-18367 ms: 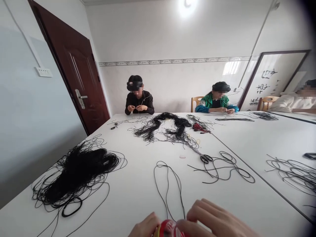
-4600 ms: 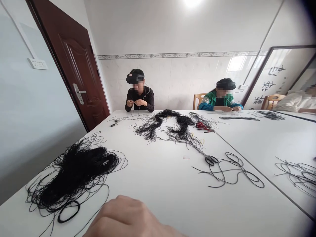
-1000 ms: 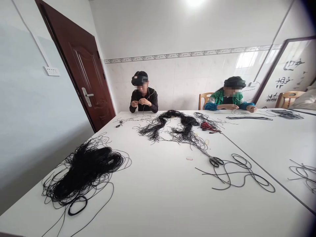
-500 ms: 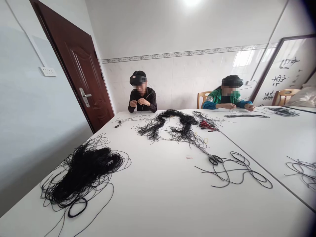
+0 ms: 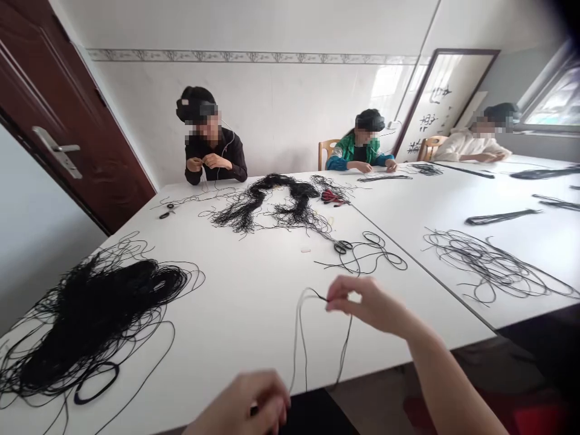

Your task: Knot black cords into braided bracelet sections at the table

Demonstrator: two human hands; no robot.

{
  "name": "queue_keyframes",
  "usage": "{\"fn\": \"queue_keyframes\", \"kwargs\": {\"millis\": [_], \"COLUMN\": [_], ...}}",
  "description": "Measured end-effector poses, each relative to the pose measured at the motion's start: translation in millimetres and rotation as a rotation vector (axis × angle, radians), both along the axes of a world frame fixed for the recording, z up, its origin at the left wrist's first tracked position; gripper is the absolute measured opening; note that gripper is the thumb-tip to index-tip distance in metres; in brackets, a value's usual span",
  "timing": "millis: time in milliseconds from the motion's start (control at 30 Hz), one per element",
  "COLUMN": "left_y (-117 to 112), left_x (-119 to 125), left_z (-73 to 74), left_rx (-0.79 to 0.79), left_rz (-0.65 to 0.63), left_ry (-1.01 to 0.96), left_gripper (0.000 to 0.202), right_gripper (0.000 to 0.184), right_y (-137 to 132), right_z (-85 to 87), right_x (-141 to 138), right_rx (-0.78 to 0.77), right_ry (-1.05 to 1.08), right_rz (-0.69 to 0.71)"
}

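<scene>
a thin black cord hangs in front of me in a long, narrow loop. its long axis runs roughly upright in my view, from my raised right hand down toward my left hand, above the near part of the white table. the two strands run side by side, well apart, and bend over together at the top.

my right hand is nearly closed: thumb and forefinger pinch the cord's upper end, and the other fingers curl loosely, leaving a small gap. my left hand sits low at the bottom of the view with its fingers curled. the strands reach down close to it, but i cannot tell whether it grips them.

to my left lies a big tangle of black cord. ahead are looser cord loops beside black scissors, then a long cord heap and red-handled scissors. across the table, a person in a dark top holds a fine strand in both hands, and a person in a green jacket sits further along.
</scene>
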State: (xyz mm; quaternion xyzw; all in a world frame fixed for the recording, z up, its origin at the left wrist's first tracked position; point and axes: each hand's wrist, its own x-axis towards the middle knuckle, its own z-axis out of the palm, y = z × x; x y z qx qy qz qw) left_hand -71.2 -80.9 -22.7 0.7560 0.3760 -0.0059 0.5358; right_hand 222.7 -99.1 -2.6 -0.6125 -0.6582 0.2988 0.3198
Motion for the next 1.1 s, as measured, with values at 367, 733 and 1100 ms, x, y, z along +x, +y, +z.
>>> {"fn": "queue_keyframes", "kwargs": {"millis": [367,733,1100], "left_y": [102,137,137], "left_x": [73,85,85], "left_z": [76.3,63.3,55.9], "left_rx": [0.349,0.304,0.482], "left_rz": [0.495,0.538,0.576], "left_ry": [-0.730,-0.816,-0.737], "left_gripper": [0.024,0.011,0.012], "right_gripper": [0.009,0.008,0.014], "right_y": [93,128,130], "right_z": [50.9,25.8,22.1], "right_x": [-44,-52,-42], "right_rx": [0.587,0.782,0.822], "right_ry": [0.071,0.122,0.088], "right_rz": [-0.003,-0.061,0.006]}}
